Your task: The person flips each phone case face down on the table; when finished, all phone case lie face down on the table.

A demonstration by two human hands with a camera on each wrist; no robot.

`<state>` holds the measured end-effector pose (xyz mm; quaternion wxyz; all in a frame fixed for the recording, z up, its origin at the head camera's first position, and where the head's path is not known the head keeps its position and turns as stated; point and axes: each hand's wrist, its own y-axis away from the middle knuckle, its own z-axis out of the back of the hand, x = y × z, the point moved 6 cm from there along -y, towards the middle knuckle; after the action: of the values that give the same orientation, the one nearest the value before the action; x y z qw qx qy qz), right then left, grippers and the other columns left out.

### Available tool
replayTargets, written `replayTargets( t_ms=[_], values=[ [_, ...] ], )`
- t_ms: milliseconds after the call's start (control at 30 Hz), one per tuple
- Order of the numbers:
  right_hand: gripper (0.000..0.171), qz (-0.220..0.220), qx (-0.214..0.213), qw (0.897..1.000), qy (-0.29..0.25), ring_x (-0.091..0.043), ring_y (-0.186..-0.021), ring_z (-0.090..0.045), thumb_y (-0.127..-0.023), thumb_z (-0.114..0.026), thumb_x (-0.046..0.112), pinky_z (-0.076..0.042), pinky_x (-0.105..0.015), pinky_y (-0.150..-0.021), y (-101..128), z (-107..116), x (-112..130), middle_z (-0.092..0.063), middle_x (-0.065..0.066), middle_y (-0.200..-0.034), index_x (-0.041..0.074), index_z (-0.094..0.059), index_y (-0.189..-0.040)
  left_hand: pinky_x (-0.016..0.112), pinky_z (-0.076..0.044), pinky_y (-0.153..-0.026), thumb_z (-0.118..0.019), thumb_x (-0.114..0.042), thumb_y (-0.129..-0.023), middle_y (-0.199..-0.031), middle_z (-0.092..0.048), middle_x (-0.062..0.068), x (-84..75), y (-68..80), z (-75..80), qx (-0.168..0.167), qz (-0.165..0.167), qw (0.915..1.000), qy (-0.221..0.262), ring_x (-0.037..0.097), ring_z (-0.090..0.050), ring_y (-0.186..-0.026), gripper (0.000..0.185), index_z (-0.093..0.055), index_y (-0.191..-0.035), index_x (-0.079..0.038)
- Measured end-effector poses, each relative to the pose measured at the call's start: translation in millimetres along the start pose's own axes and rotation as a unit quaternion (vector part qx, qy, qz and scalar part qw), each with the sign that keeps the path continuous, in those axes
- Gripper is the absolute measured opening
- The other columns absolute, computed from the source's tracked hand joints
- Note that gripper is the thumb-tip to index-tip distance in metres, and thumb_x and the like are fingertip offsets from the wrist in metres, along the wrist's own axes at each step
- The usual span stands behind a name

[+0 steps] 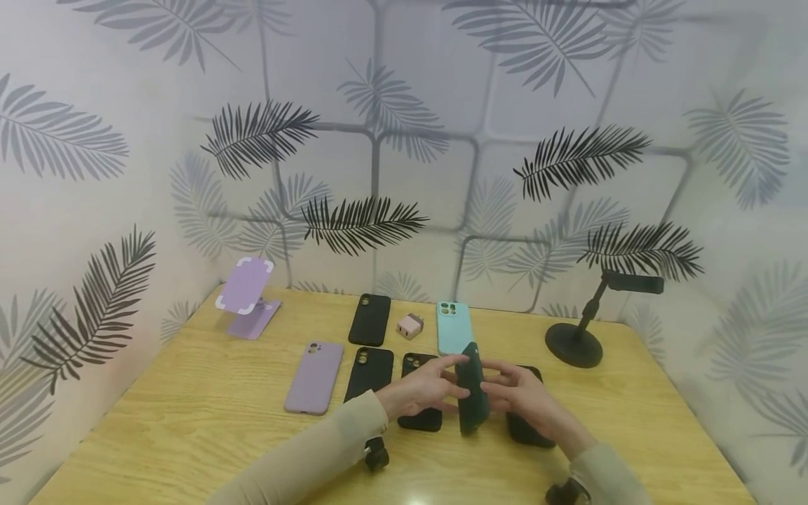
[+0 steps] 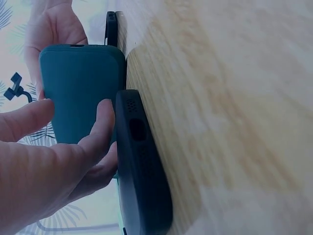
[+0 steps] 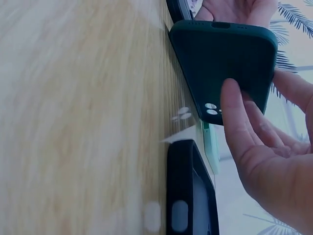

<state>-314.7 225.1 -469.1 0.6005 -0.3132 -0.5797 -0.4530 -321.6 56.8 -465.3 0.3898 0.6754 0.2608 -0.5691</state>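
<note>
A dark green phone case stands on edge above the wooden table, held between both hands. My left hand grips it from the left, thumb over its upper edge and fingers on its face. My right hand holds the opposite side, with fingers laid on the case. A black case lies under my left hand, and another black case lies under my right.
On the table lie a lilac case, two more black cases, a mint case and a pink charger. A purple phone stand sits far left, a black stand far right. Walls enclose three sides.
</note>
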Motion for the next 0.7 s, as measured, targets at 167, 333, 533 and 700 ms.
replayTargets(
  t_ms=[167, 333, 533, 700],
  values=[
    [0.067, 0.005, -0.037, 0.999, 0.035, -0.025, -0.102, -0.068, -0.093, -0.068, 0.021, -0.058, -0.039, -0.087, 5, 9, 0, -0.054, -0.031, -0.135, 0.0, -0.036, -0.148, 0.05, -0.055, -0.093, -0.063, 0.0, -0.093, -0.143, -0.041, 0.028, -0.9, 1.5, 1.5, -0.001, -0.002, 0.9998, -0.018, 0.038, -0.057, -0.121, 0.058, -0.043, -0.147, -0.008],
    [0.062, 0.004, -0.055, 0.996, 0.076, -0.02, -0.091, -0.068, -0.092, -0.07, 0.018, -0.06, -0.039, -0.08, 9, 17, 0, -0.063, -0.022, -0.118, -0.007, -0.043, -0.142, 0.049, -0.055, -0.092, -0.062, 0.002, -0.093, -0.143, -0.042, 0.029, -3.6, 2.4, 2.8, -0.006, 0.001, 0.9998, -0.018, 0.038, -0.057, -0.121, 0.055, -0.045, -0.145, -0.005],
    [0.057, -0.016, -0.062, 0.99, 0.122, -0.018, -0.086, -0.069, -0.09, -0.072, 0.015, -0.061, -0.037, -0.069, 11, 22, -4, -0.069, -0.019, -0.111, -0.01, -0.05, -0.136, 0.048, -0.056, -0.092, -0.061, 0.003, -0.093, -0.143, -0.04, 0.03, -5.4, 4.2, 1.6, -0.009, 0.002, 0.9998, -0.016, 0.038, -0.055, -0.122, 0.054, -0.045, -0.144, -0.001],
    [0.049, -0.021, -0.063, 0.983, 0.17, -0.019, -0.082, -0.068, -0.09, -0.072, 0.016, -0.058, -0.033, -0.058, 10, 25, -3, -0.071, -0.019, -0.11, -0.008, -0.058, -0.129, 0.047, -0.056, -0.091, -0.061, 0.004, -0.093, -0.144, -0.039, 0.03, -5.8, 5.3, 2.2, -0.012, 0.0, 0.9998, -0.018, 0.038, -0.054, -0.123, 0.054, -0.044, -0.144, 0.0]
  ],
)
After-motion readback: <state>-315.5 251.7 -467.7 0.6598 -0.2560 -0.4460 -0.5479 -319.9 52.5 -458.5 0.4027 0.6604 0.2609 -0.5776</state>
